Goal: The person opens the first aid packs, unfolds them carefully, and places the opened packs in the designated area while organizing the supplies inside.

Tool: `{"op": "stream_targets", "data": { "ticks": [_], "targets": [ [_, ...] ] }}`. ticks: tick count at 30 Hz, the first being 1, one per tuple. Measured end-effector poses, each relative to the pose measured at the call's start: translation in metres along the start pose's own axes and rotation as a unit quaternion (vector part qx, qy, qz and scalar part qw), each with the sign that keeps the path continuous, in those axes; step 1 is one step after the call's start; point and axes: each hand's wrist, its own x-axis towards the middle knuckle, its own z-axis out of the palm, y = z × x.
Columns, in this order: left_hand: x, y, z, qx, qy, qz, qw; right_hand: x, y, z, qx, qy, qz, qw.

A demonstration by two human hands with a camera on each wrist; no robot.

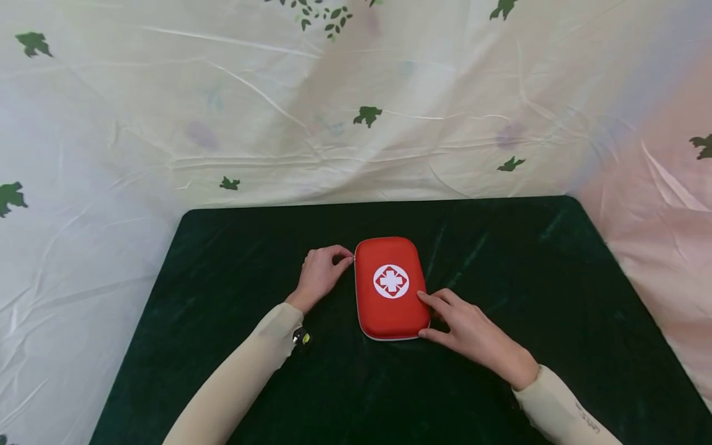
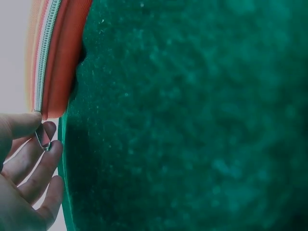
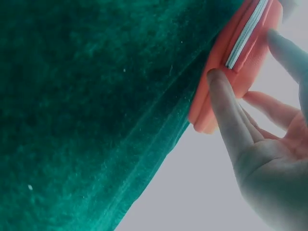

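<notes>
A red first-aid case [image 1: 384, 315] with a white cross emblem [image 1: 391, 282] lies on the dark green cloth, its long sides running away from me. At its far left corner my left hand [image 1: 321, 272] pinches the small metal zipper pull [image 2: 43, 139] between thumb and fingers. In the left wrist view, the closed pale zipper [image 2: 45, 57] runs along the case's side wall from that pull. My right hand [image 1: 470, 327] holds the case by its near right corner, thumb at the near edge and fingers along the right side. The right wrist view shows the zipper's other end [image 3: 238, 55] close to that thumb.
Dark green velvety cloth [image 1: 517, 259] covers the table, whose far edge meets a pale hanging fabric [image 1: 278, 123] printed with green leaves. The fabric also hangs on both sides. A small dark device [image 1: 301, 337] sits at my left wrist.
</notes>
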Motion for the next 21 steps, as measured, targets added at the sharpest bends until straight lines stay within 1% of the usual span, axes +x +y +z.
{"op": "stream_targets", "data": {
  "ticks": [3,6,9,12,16,21],
  "targets": [
    [0.0,-0.001,-0.001,0.002,-0.001,-0.006,1.0,0.003,-0.001,-0.002,-0.015,-0.004,0.01,0.9998],
    [-0.002,-0.003,-0.002,0.002,-0.005,-0.014,0.9999,0.011,-0.004,-0.005,-0.041,0.009,0.016,0.999],
    [-0.005,-0.004,-0.001,-0.004,-0.01,-0.015,0.9998,0.023,-0.007,-0.007,-0.069,0.027,0.001,0.9973],
    [-0.007,-0.006,-0.001,-0.007,-0.015,-0.011,0.9998,0.036,-0.007,-0.005,-0.086,0.034,-0.029,0.9953],
    [-0.007,-0.008,-0.001,-0.002,-0.02,-0.006,0.9998,0.054,-0.005,-0.003,-0.092,0.021,-0.046,0.9945],
    [-0.007,-0.01,-0.002,0.003,-0.016,-0.006,0.9998,0.074,-0.001,-0.001,-0.101,-0.011,-0.027,0.9944]
  ]
}}
